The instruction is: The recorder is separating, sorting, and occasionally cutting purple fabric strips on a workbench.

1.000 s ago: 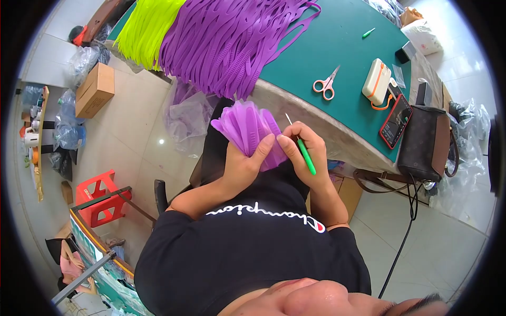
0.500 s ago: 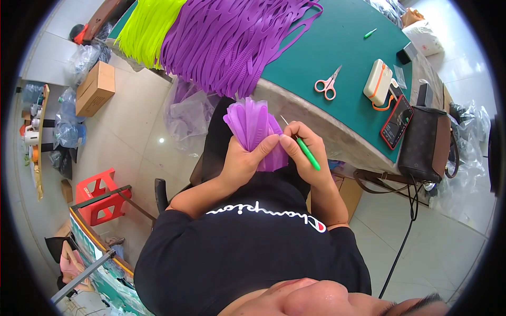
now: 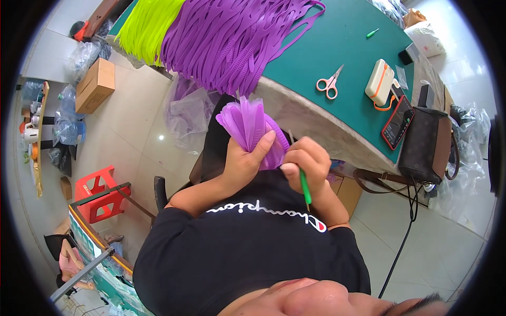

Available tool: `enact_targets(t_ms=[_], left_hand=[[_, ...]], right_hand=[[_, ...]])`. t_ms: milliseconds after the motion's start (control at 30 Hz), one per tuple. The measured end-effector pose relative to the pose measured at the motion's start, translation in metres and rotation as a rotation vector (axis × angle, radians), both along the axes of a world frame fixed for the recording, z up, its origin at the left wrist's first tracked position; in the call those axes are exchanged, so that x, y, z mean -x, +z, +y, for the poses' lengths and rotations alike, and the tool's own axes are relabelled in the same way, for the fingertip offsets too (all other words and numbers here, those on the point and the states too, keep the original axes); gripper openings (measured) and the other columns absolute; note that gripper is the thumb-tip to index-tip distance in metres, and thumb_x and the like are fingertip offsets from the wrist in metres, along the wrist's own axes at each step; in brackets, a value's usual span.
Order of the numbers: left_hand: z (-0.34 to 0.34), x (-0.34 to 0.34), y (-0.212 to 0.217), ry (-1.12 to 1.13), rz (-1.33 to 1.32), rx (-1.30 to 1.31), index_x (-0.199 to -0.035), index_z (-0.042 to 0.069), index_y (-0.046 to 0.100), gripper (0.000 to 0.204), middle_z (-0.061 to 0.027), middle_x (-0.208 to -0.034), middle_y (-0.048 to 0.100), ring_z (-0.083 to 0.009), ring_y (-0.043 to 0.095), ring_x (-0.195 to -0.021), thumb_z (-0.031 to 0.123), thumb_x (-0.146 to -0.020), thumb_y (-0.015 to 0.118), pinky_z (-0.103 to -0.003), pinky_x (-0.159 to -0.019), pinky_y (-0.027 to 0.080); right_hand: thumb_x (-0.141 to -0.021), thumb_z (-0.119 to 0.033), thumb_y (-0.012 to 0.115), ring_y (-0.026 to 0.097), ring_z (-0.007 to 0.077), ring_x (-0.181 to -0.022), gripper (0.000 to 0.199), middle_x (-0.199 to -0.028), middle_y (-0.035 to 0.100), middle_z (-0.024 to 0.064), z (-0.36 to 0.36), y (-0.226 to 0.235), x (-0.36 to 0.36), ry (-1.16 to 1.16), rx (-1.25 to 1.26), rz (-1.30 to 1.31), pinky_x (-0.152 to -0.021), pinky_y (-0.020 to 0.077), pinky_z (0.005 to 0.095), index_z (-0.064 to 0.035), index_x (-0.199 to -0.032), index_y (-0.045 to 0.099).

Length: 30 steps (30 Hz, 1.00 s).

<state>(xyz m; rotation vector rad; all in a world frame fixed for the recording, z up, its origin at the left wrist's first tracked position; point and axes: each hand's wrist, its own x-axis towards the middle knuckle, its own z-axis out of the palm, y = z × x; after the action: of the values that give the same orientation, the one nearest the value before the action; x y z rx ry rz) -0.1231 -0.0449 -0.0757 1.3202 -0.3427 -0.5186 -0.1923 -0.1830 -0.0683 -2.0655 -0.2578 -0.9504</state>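
Between both hands, purple ribbed fan bundle (image 3: 247,126); pleats splayed upward.

Pale tiled floor (image 3: 126,131), green-topped table (image 3: 337,47), red stool (image 3: 97,192).

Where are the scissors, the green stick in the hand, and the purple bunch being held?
Scissors (image 3: 330,84), head view, on the pink handles, lying on the green table top.
Green stick (image 3: 305,188), head view, on its shaft below the right hand.
Purple bunch (image 3: 246,121), head view, on the fanned strips above the left hand.
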Motion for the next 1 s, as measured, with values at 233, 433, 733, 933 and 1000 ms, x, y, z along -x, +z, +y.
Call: enact_targets(t_ms=[233,433,733,933,1000], left_hand=[[-0.002,0.003,0.0,0.057,-0.037,0.012,-0.091,0.003,0.059,0.008,0.0013,-0.08,0.058,-0.0059,0.053,-0.071,0.011,-0.093,0.059,-0.023,-0.063,0.043],[-0.001,0.002,0.0,0.07,-0.073,-0.029,-0.088,0.002,0.059,0.009,0.0018,-0.076,0.057,-0.0055,0.051,-0.067,0.011,-0.093,0.059,-0.024,-0.059,0.042],[0.0,0.001,0.001,0.072,-0.163,-0.053,-0.087,0.001,0.058,0.01,-0.0001,-0.076,0.058,-0.0077,0.053,-0.068,0.01,-0.092,0.059,-0.025,-0.06,0.043],[-0.001,0.005,-0.002,0.068,-0.235,-0.087,-0.089,0.0,0.059,0.01,-0.0018,-0.076,0.059,-0.0096,0.055,-0.069,0.01,-0.092,0.058,-0.026,-0.062,0.044],[0.0,0.004,-0.007,0.04,-0.228,-0.087,-0.09,0.0,0.059,0.011,-0.002,-0.076,0.059,-0.0095,0.055,-0.07,0.01,-0.093,0.058,-0.026,-0.063,0.045]], right_hand=[[-0.08,-0.029,0.07,0.048,0.0202,-0.051,0.029,-0.061,0.047,0.0034,0.001,-0.001,0.0,0.065,0.165,0.068,-0.045,0.0389,0.0314,-0.0077,-0.067,0.055],[-0.082,-0.031,0.068,0.044,0.0193,-0.051,0.033,-0.06,0.043,0.0024,0.001,-0.002,-0.001,0.066,0.199,0.097,-0.045,0.0367,0.0318,-0.0094,-0.063,0.052],[-0.082,-0.032,0.068,0.044,0.0189,-0.05,0.035,-0.059,0.043,0.0015,0.0,0.004,-0.001,0.012,0.276,0.15,-0.045,0.0371,0.0319,-0.0105,-0.061,0.049],[-0.082,-0.023,0.068,0.047,0.022,-0.049,0.031,-0.056,0.045,0.0036,0.004,0.01,0.0,-0.068,0.225,0.311,-0.044,0.0386,0.0342,-0.0075,-0.062,0.051],[-0.084,-0.018,0.066,0.047,0.0242,-0.046,0.031,-0.053,0.045,0.0048,0.005,0.01,0.001,-0.095,0.165,0.384,-0.043,0.0375,0.0344,-0.0058,-0.06,0.052]])
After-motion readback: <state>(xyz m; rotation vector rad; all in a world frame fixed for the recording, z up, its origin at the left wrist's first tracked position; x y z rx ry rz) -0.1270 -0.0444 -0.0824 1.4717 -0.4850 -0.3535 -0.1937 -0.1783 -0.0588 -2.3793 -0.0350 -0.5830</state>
